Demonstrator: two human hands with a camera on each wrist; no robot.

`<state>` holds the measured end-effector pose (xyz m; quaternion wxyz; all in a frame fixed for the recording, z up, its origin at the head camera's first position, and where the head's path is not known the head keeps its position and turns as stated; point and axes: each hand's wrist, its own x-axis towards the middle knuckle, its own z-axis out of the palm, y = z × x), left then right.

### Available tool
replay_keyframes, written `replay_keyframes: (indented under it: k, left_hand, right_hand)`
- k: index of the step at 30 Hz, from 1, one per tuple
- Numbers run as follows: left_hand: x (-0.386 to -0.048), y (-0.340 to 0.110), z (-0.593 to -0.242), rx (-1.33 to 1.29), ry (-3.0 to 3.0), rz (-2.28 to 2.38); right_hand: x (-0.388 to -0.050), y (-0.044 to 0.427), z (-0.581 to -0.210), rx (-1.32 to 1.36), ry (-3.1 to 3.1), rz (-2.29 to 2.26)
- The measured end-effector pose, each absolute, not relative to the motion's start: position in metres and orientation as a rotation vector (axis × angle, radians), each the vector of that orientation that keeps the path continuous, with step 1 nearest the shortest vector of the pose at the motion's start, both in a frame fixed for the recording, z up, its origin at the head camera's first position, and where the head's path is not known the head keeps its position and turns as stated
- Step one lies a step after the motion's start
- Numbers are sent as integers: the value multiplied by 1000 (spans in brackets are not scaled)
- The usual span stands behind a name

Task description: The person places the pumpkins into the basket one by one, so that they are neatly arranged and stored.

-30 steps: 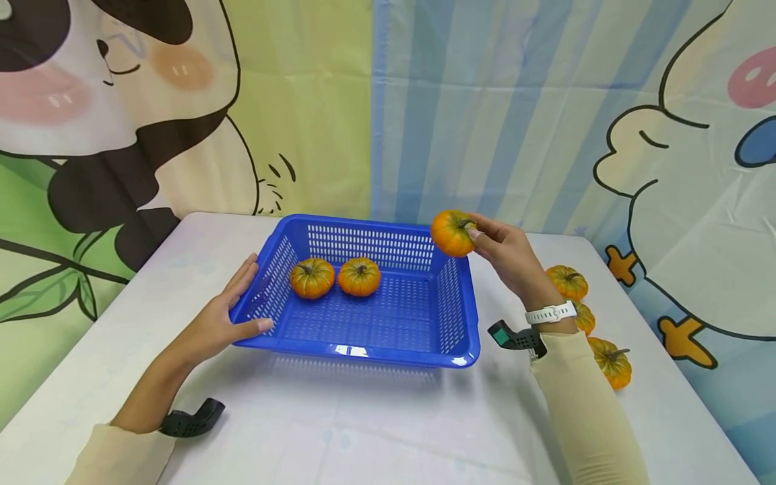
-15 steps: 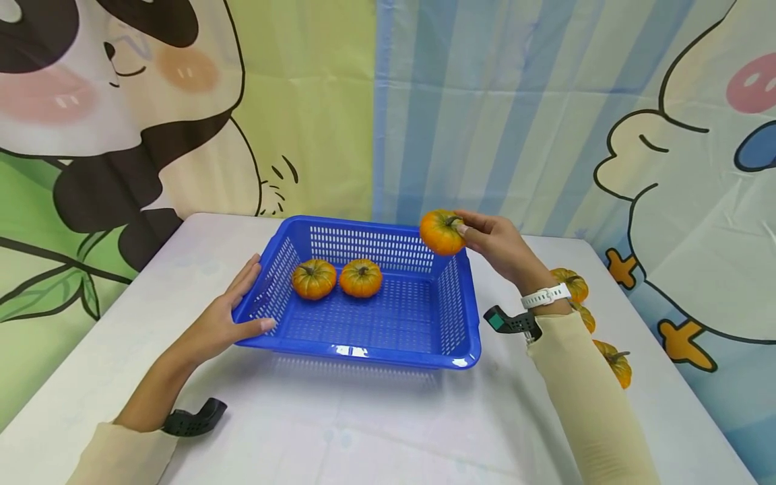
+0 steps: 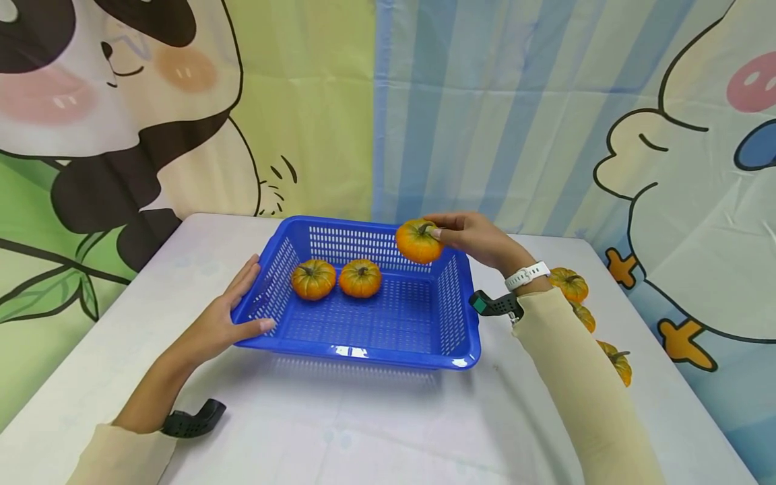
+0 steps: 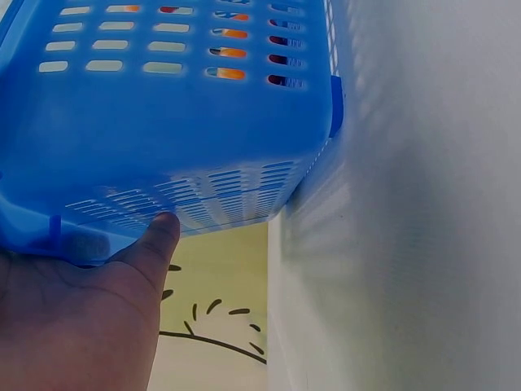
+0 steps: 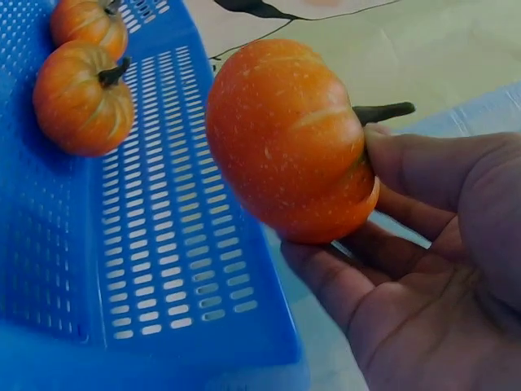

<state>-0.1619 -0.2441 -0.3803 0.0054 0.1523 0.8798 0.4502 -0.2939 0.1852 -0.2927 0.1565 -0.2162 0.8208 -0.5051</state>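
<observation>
My right hand (image 3: pixel 469 236) pinches a small orange pumpkin (image 3: pixel 418 242) beside its stem, thumb on top and fingers beneath. The pumpkin hangs over the back right part of a blue plastic basket (image 3: pixel 378 357), above its floor. In the right wrist view the held pumpkin (image 5: pixel 293 138) shows its orange side, stem towards my thumb. Two more pumpkins, a left one (image 3: pixel 312 279) and a right one (image 3: pixel 360 278), sit side by side inside the basket. My left hand (image 3: pixel 224 323) rests against the basket's left end, fingers straight and spread, thumb over the rim; a fingertip touches the slotted wall (image 4: pixel 203 195).
Several pumpkins stand on the white table (image 3: pixel 364 431) to the right, partly behind my right forearm: a far one (image 3: pixel 568 283) and a near one (image 3: pixel 617 362) among them. A cartoon-printed curtain (image 3: pixel 461 121) hangs behind the table.
My right hand has carried the pumpkin leftward, from the basket's right rim to over its inside, and slightly lower just now. The left hand and basket have stayed in place.
</observation>
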Motion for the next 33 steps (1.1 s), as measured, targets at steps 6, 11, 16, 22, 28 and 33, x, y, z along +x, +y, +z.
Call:
replay_keyframes:
  k: [6, 11, 16, 22, 28, 33]
  left_hand:
    - [-161, -244, -378, 493, 2741, 1429]
    - [-160, -244, -377, 502, 2725, 1453]
    - [-159, -244, -377, 491, 2734, 1442]
    - [-159, -244, -377, 485, 2746, 1431]
    - [-160, -244, -377, 490, 2743, 1437]
    - [-160, -244, -378, 484, 2749, 1428]
  right_hand:
    - [-296, 177, -289, -687, 2321, -1430]
    - [-301, 172, -293, -710, 2302, -1396]
    - [-306, 168, -298, -713, 2318, -1333]
    - [-310, 165, -303, -702, 2263, -1288]
    - [-314, 162, -308, -662, 2261, -1223]
    - [-316, 160, -311, -644, 2274, -1169]
